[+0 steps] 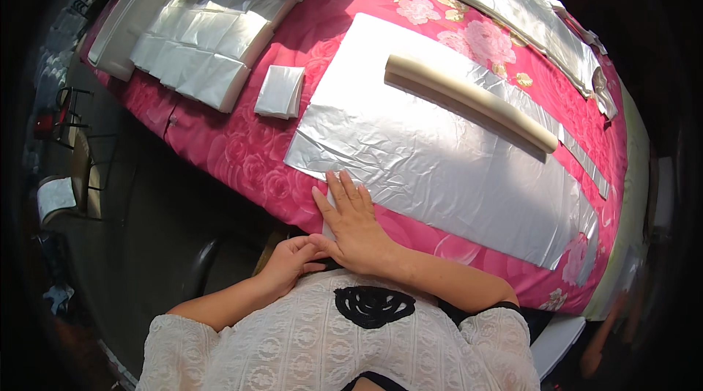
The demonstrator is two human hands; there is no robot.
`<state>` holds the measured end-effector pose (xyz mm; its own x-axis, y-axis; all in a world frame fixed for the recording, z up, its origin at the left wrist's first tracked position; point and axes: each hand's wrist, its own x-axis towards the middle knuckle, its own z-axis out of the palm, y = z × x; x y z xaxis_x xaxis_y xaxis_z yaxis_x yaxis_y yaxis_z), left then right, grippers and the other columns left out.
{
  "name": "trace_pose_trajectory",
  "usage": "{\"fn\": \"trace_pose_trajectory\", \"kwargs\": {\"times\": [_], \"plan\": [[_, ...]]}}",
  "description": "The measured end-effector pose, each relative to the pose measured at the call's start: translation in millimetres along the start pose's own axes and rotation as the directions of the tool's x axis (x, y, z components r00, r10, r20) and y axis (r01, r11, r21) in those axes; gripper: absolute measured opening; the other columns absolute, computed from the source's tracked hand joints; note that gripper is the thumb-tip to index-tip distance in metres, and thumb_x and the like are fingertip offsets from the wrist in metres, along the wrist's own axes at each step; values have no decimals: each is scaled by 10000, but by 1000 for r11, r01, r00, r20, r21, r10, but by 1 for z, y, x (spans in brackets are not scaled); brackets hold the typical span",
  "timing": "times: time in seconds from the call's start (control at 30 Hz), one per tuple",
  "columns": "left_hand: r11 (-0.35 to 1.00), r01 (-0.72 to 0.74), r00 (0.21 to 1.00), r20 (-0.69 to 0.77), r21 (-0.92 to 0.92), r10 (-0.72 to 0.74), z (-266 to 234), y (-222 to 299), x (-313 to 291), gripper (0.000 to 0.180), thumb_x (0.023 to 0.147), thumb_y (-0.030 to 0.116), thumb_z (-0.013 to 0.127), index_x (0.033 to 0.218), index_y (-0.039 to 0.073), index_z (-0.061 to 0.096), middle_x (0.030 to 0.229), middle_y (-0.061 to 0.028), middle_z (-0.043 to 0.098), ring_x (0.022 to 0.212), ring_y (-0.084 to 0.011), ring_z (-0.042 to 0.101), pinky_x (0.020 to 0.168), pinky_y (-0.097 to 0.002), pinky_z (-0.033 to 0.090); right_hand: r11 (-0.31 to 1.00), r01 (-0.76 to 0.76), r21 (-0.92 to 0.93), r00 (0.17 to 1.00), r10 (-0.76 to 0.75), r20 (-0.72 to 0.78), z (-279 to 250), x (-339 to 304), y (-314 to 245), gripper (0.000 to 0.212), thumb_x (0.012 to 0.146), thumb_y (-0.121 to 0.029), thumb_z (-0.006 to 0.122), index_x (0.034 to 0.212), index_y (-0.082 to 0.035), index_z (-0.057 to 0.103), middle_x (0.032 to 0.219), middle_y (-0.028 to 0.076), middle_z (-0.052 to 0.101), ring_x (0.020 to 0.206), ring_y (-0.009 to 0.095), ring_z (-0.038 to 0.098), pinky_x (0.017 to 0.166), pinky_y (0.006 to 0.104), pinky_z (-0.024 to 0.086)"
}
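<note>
Nearest the camera, the right hand (353, 224) lay flat, fingers spread, on the near edge of a silver sheet (439, 164) on the pink floral tabletop (242, 149). Beside it, the left hand (290, 263) curled loosely, pinching that edge. A cream roll (472, 102) lay across the sheet.

The large silver foil sheet (439, 164) looks metallic, shiny and finely crinkled; the long cream roll (472, 102) on it looks matt and smooth; the pink floral cloth (242, 149) over the worktop looks soft.

- It looks like a small home workshop.
- A pink floral cloth (242, 157) covers the table.
- Silver sheets (439, 164) lie in the centre; folded stacks (205, 47) sit at upper left.
</note>
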<state>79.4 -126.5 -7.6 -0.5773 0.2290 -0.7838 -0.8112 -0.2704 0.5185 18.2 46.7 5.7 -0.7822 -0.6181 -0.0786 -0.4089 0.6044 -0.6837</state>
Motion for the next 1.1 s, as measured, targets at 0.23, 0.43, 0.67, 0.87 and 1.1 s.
{"fn": "trace_pose_trajectory", "kwargs": {"times": [0.23,0.43,0.67,0.87,1.1], "plan": [[373,-469,815,229,800,532,-17,49,-5,80,769,49,639,841,19,657,730,-108,632,589,-167,593,541,-309,472,955,265,-135,964,-266,9,-10,26,-11,321,812,-177,584,1094,-25,587,1359,226,355,1318,405,246,1063,502,227],[332,-786,490,200,521,848,-31,132,24,320,846,107,614,1130,-29,559,1130,-138,591,1028,-220,582,894,-292,450,972,-20,234,995,42,-88,-62,79,-1,144,775,-115,649,866,-4,652,885,100,637,882,232,599,755,352,476],[547,-646,584,-117,533,803,-32,186,102,457,905,217,530,1251,-69,443,1229,-205,510,1117,-250,513,957,-331,399,649,-155,744,940,329,-92,-69,160,20,195,802,-145,670,859,36,623,716,67,634,596,121,594,544,259,479],[553,-529,599,-178,644,781,-37,182,134,641,844,301,598,1299,-89,371,1241,-245,472,1148,-282,487,954,-332,396,802,-206,561,896,385,-222,-47,181,45,284,739,-146,710,908,38,577,690,74,619,594,135,604,552,260,480],[693,-464,826,-14,552,563,-15,204,119,356,919,186,528,1201,-20,461,1107,-105,558,989,-147,545,829,-273,452,809,-184,558,899,368,-238,-46,175,48,370,750,-143,713,1031,29,544,761,82,613,627,139,594,569,259,476]]}}
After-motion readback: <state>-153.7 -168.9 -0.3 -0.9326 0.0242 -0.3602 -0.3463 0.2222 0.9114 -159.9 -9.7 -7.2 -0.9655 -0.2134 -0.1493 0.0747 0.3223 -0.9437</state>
